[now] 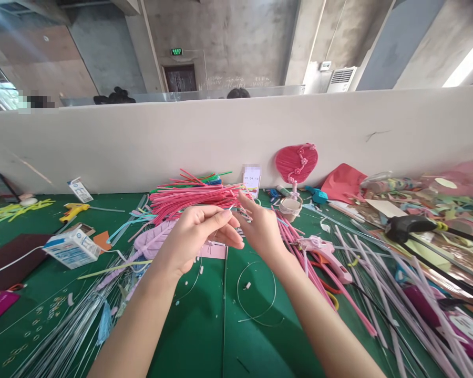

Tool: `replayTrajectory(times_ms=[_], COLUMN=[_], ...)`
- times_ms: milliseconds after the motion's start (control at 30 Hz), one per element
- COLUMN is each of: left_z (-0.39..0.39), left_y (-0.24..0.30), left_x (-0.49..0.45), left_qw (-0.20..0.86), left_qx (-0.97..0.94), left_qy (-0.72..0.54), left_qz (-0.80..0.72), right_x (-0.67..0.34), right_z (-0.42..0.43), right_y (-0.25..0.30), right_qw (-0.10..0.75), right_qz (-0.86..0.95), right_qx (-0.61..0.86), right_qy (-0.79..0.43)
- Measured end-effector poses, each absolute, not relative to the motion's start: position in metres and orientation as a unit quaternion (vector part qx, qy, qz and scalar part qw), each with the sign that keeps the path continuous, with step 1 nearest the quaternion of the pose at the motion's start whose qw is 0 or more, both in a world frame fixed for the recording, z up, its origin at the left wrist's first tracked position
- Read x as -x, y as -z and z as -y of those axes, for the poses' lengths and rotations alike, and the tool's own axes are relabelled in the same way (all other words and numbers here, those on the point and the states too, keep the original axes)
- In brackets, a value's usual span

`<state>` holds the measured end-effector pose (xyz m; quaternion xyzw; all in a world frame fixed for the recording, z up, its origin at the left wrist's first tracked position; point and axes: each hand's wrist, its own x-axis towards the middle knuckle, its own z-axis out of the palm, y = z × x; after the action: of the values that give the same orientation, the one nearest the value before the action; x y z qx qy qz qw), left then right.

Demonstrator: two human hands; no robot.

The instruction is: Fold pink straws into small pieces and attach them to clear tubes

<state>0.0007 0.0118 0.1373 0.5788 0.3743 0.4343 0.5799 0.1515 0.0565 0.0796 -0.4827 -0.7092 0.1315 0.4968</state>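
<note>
White sliver (pixel 231 208) pinched in left fingers (pixel 219 218); right fingers (pixel 249 203) half-curled, hold unclear.

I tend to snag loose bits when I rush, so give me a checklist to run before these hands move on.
1. Both hands in view: ok; left hand and right hand are close together.
2. Thin pale piece by the left thumb firmly gripped: cannot tell, too small.
3. Tabletop below free of loose bits: not ok; a looped wire and small scraps lie there.
4. Pink glue gun clear of the hands: ok, it lies off to the right.
5. Glue gun cool: cannot tell.
6. Phone propped screen outward: ok.
</note>
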Motion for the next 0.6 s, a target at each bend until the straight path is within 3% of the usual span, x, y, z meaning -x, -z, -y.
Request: replayTrajectory(times_ms=[167, 300, 600], left_z=[-0.017, -0.018, -0.011], left_y=[-0.132, -0.132, -0.134], left_x=[0.001, 0.001, -0.007], left_qw=[0.589, 0.603, 0.616], left_qx=[-0.569, -0.564, -0.57], left_qy=[-0.428, -0.416, -0.426], left_qz=[-0.383, -0.38, -0.338], right_x=[-0.157, -0.156, -0.154], right_z=[-0.044, -0.04, -0.041], right_y=[-0.09, -0.087, -0.08], right_qw=[0.489, 0.492, 0.547], right_qz=[0.806, 0.811, 0.758], right_qx=[0.333, 0.294, 0.35], right_qy=[0.022, 0.118, 0.06])
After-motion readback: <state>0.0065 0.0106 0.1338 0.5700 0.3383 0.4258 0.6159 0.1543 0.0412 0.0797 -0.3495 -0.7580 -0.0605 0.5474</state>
